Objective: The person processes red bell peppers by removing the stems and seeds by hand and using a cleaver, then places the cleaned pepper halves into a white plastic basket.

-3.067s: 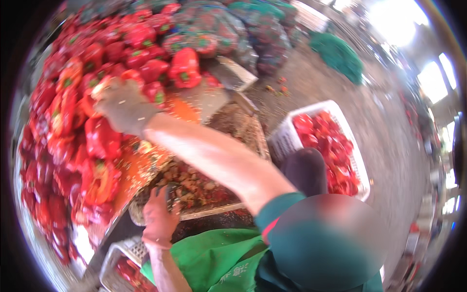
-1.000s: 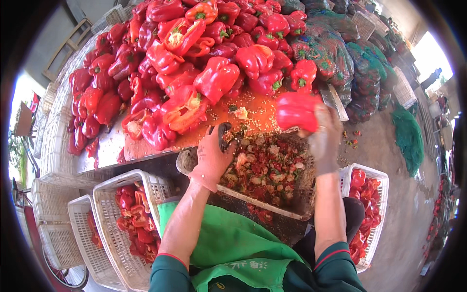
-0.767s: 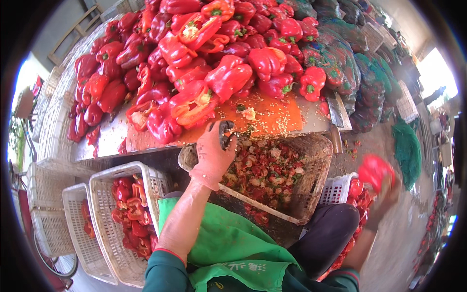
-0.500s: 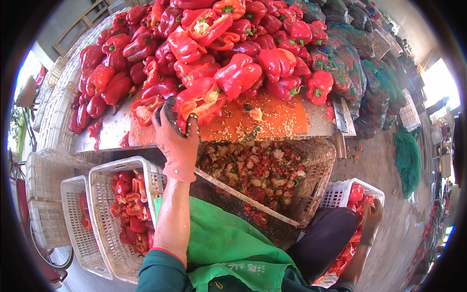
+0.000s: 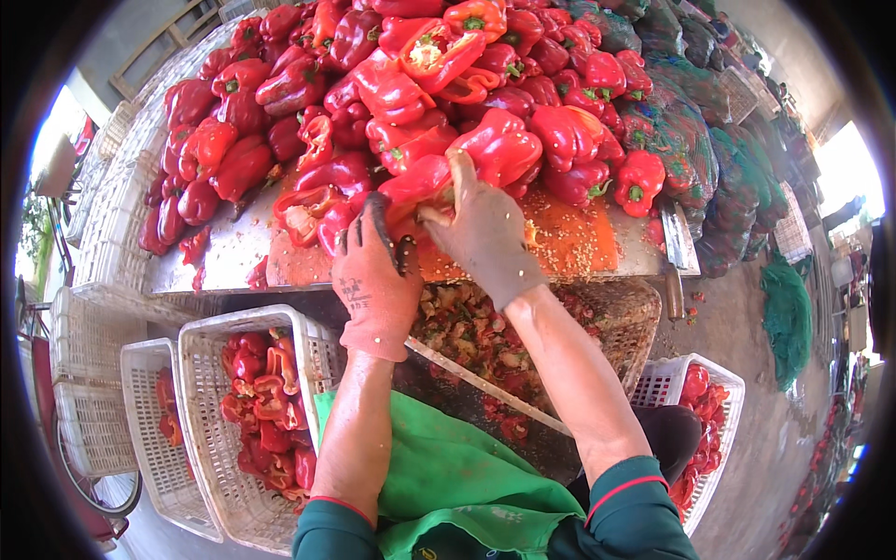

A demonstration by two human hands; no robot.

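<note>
At the near edge of the heaped table, a cut-open red bell pepper (image 5: 414, 185) is between my two hands. My left hand (image 5: 378, 280), in an orange-red glove with dark fingertips, is closed on its lower left side. My right hand (image 5: 487, 229), in a greyish glove, grips its right side, forefinger on top and thumb near the opening. The palms hide part of the pepper. Just left of it lies another opened pepper (image 5: 303, 222). Under the hands is an orange board (image 5: 583, 245) strewn with pale seeds.
A wide-bladed knife (image 5: 679, 238) lies at the table's right edge, its handle overhanging. Below sits a crate (image 5: 623, 322) of cores and scraps. Pepper pieces fill part of a left crate (image 5: 201, 373) and a right crate (image 5: 723, 448). Net sacks (image 5: 737, 177) stand at right.
My right hand has come up from the right crate and taken hold of the opened pepper beside my left hand. The view has shifted slightly, and the knife shows more fully.
</note>
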